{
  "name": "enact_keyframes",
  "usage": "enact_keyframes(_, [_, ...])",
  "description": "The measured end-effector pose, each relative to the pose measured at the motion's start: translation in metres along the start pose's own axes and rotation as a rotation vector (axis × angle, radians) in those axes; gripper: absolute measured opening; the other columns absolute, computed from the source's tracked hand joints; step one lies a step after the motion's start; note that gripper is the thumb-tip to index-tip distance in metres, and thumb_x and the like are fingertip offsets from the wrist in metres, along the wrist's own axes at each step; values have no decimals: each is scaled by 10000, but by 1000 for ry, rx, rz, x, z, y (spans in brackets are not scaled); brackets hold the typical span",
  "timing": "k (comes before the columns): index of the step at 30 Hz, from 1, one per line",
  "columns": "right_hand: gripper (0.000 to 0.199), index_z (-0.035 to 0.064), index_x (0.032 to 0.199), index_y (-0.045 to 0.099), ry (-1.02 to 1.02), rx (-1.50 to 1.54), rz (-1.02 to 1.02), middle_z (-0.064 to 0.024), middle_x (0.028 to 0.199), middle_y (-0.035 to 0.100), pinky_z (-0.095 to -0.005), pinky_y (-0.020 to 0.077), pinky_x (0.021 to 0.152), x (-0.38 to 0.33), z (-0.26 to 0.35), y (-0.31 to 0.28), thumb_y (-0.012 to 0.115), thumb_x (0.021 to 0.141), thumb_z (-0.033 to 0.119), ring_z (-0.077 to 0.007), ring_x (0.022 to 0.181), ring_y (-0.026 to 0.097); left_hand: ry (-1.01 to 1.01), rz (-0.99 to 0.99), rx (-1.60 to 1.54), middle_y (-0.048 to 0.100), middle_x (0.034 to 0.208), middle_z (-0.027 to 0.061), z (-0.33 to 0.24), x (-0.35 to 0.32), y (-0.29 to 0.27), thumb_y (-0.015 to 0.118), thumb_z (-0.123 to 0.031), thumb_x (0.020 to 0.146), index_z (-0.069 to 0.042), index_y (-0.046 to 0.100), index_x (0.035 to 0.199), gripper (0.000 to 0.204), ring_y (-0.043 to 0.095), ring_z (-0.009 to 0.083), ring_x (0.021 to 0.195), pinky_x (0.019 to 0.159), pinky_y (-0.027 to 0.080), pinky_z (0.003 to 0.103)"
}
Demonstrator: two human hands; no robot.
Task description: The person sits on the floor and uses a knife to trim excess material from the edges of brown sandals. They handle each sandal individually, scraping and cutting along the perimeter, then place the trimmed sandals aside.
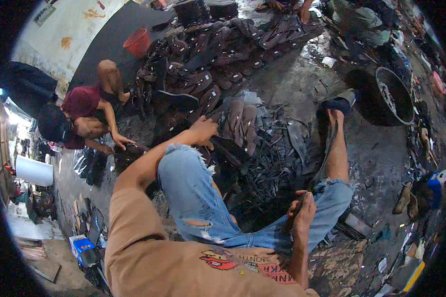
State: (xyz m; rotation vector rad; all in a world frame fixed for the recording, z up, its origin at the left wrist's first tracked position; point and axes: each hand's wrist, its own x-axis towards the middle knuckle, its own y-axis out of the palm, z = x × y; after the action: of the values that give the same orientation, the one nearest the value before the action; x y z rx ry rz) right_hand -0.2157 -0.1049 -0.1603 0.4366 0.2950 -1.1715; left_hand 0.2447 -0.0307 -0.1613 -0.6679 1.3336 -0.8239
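Observation:
My left hand [203, 131] reaches past my bent left knee to the near edge of a heap of dark brown sandals [198, 81]. Its thumb and fingers are apart, beside a dark sandal [229, 149]; no firm hold on it shows. Just right of there, several brown sandals [240, 121] lie side by side on clear plastic. Close to my right thigh, my right hand [303, 213] is closed round something dark and slim, whose kind is hidden by the fingers. Dark cut strips [267, 168] lie in a pile between my legs.
At left, another person in a maroon shirt [82, 103] crouches with hands on a dark item. A further person's hand [305, 14] touches the heap's far end. A red bucket [138, 42] stands behind it. A round wire-rimmed basket [395, 96] and scattered scraps lie at right.

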Motion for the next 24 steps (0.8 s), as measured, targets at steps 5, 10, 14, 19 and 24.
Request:
enact_keyframes(5, [181, 83, 1090, 608, -55, 46, -99, 35, 644, 478, -232, 342, 430, -6, 26, 4, 619, 1011, 247, -57, 501, 439, -219, -564, -797, 701, 1102, 232, -7, -69, -122, 800, -503, 790, 26, 690, 1113, 630, 662, 337, 1081, 925, 502, 446])
enact_keyframes(10, [230, 34, 1106, 671, -258, 83, 131, 6, 857, 662, -218, 449, 580, -21, 101, 57, 740, 895, 93, -51, 679, 567, -143, -1076, -1418, 684, 1158, 151, -89, -131, -192, 746, -433, 884, 17, 646, 1184, 550, 659, 237, 1050, 919, 514, 382])
enact_keyframes(14, [329, 13, 1145, 689, -419, 124, 327, -17, 958, 718, -244, 518, 711, -41, 121, 96, 793, 845, 98, -88, 817, 639, -230, -987, -2225, 619, 1275, 105, -193, -125, -184, 754, -350, 891, -49, 502, 1367, 617, 638, 240, 1094, 946, 516, 392])
enact_keyframes(19, [291, 7, 1136, 714, -477, 35, 142, -2, 942, 719, -220, 488, 685, -57, 88, 110, 795, 875, 107, -37, 789, 589, -305, -1353, -2267, 604, 1260, 82, -263, -111, -116, 825, -236, 828, -80, 420, 1434, 745, 632, 234, 1080, 944, 528, 380])
enact_keyframes(24, [315, 36, 1240, 654, -302, -23, 398, -1, 886, 687, -197, 431, 622, -73, 109, 86, 669, 985, 220, -30, 714, 530, -416, -1066, -2245, 654, 1057, 59, -263, -120, -131, 824, -229, 803, -71, 504, 1308, 618, 669, 193, 873, 761, 572, 330])
